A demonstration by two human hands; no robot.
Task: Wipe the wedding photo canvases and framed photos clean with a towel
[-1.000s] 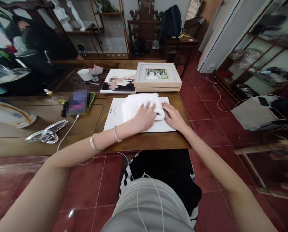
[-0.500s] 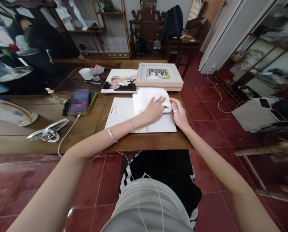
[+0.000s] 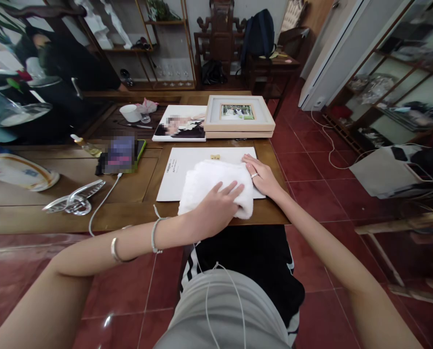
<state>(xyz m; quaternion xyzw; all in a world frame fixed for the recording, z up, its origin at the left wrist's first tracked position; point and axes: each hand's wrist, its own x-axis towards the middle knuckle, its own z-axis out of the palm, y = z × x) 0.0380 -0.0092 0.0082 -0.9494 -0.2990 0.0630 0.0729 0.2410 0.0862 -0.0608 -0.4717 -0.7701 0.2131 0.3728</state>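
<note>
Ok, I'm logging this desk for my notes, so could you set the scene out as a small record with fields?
Left hand: on the cloth, fingers spread
Right hand: on the right side of the panel
Cloth: white, folded, overlapping the panel's near edge
Panel: white, printed text at left, on the table
Behind panel: print; stacked frames
Left of panel: phone; hair clip

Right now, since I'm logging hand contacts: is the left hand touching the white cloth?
Touching: the head view shows the left hand laid over the white cloth, covering part of it.
</note>
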